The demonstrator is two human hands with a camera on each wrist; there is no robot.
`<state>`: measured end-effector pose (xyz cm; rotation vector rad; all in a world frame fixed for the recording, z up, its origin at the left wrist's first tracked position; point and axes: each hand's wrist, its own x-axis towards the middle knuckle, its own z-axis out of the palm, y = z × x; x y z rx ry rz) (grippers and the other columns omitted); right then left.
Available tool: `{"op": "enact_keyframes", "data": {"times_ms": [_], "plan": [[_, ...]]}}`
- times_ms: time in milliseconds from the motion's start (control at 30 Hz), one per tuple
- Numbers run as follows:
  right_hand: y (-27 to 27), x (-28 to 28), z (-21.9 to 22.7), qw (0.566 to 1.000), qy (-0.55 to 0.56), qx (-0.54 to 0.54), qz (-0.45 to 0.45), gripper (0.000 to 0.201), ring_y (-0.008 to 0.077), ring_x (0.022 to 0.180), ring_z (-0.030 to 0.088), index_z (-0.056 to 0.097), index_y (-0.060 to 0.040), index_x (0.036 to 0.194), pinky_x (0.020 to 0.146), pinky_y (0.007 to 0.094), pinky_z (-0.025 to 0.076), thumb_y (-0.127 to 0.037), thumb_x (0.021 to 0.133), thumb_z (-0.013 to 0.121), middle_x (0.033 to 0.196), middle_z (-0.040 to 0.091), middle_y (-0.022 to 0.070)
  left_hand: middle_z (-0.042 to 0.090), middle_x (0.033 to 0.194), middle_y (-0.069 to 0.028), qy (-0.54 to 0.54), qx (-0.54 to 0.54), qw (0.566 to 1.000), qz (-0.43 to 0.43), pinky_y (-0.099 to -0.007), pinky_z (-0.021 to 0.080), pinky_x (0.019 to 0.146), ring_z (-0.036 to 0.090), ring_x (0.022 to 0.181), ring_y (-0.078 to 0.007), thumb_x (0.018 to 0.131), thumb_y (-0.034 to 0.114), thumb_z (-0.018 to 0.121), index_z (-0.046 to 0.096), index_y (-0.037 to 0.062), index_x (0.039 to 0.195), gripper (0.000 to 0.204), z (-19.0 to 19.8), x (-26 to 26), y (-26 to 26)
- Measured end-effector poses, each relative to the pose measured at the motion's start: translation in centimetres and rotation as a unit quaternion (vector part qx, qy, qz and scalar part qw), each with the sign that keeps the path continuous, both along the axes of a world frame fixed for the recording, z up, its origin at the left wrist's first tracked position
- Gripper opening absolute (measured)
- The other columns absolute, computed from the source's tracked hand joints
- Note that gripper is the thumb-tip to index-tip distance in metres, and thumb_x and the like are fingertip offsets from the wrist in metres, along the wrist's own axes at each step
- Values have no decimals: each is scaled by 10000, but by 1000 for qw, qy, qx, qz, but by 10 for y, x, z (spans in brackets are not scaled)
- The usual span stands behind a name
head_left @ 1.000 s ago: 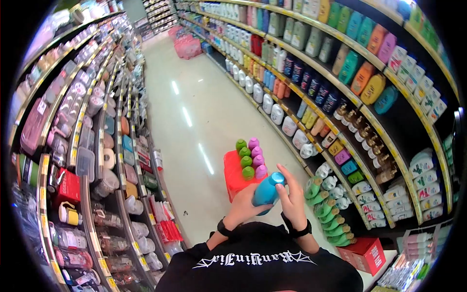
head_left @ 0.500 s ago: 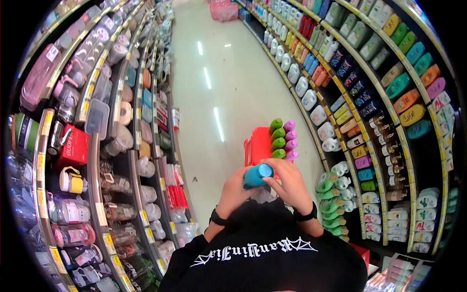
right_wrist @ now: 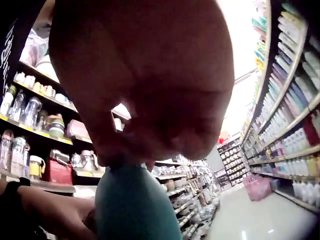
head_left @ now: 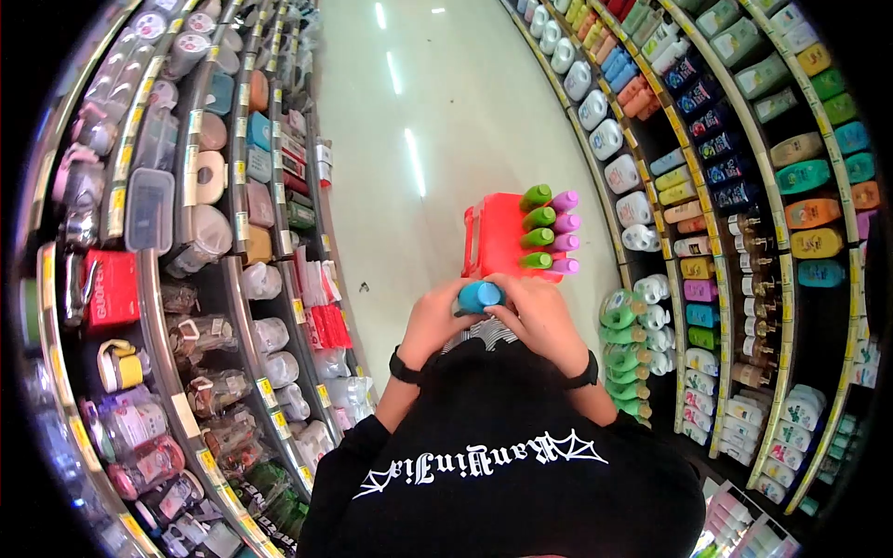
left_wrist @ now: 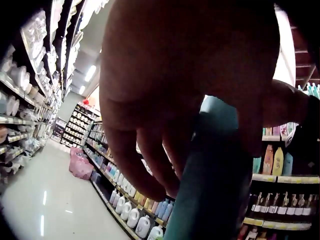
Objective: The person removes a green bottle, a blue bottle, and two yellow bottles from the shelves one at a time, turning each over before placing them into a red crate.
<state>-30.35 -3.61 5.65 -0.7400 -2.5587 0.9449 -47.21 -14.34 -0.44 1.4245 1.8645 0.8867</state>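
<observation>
Both hands are gripping the blue bottle point(head_left: 479, 297) between them, left hand point(head_left: 433, 321) wrapping its body, right hand point(head_left: 538, 316) curling over its top.

Smooth plastic teal bottle point(head_left: 480, 297), glossy red plastic stool point(head_left: 498, 237), polished shiny floor point(head_left: 446, 112)
</observation>
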Motion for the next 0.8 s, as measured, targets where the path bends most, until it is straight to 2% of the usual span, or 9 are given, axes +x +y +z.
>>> {"op": "enact_keyframes", "data": {"times_ms": [67,167,267,300,400,433,533,667,800], "plan": [[17,0,-23,996,-37,-72,-33,347,295,701,616,563,-91,1142,621,396,460,-166,838,713,746,608,99,682,1057,-157,-8,-19,1000,-12,-421,529,804,647,972,-367,741,237,803,623,105,1181,493,-25,-3,25],[56,-6,-64,986,-28,-154,-55,351,315,630,628,538,-90,1153,556,406,457,-176,856,705,702,625,123,677,1077,-162,-20,-51,998,-26,-440,525,810,639,997,-374,749,256,793,605,121,1209,516,-76,-7,64],[88,-14,-110,977,-48,-188,-84,359,326,692,654,523,-94,1157,585,407,470,-169,855,703,751,652,145,669,1120,-176,-18,-104,994,-27,-419,512,874,631,1040,-372,725,168,795,606,86,1240,555,-121,-9,105],[98,-15,-127,972,-66,-209,-88,390,364,775,654,499,-85,1192,626,437,486,-161,862,693,828,656,179,658,1164,-171,-35,-110,993,-22,-421,507,893,620,1073,-369,745,149,774,590,102,1270,558,-132,-11,118],[123,-23,-171,982,-27,-161,-100,366,433,827,625,468,-76,1189,671,515,484,-146,881,652,890,635,223,657,1167,-152,-32,-74,996,-21,-440,508,890,615,1077,-362,764,141,749,572,108,1268,535,-166,-16,156],[131,-24,-181,980,-55,-166,-99,366,440,844,623,450,-74,1207,687,523,487,-133,894,631,930,629,233,637,1205,-162,-54,-87,995,-18,-439,499,913,603,1093,-371,768,90,719,554,91,1289,546,-170,-17,168],[150,-35,-228,980,-45,-144,-128,345,439,847,625,450,-67,1196,686,524,488,-142,904,619,931,630,232,613,1240,-186,-18,-96,995,2,-441,494,927,590,1109,-386,773,67,698,532,76,1311,563,-209,-20,196],[173,-50,-270,964,-81,-166,-192,368,428,895,621,493,-47,1231,745,503,490,-122,898,631,975,630,235,582,1264,-235,-93,-168,981,30,-451,479,960,565,1151,-397,793,44,670,484,40,1360,596,-244,-20,230],[189,-55,-309,960,-97,-156,-212,356,424,878,635,493,-55,1262,734,511,514,-155,930,575,977,629,234,521,1341,-272,-99,-201,974,30,-458,463,989,546,1184,-421,850,74,616,338,29,1461,673,-269,-13,245]]}}
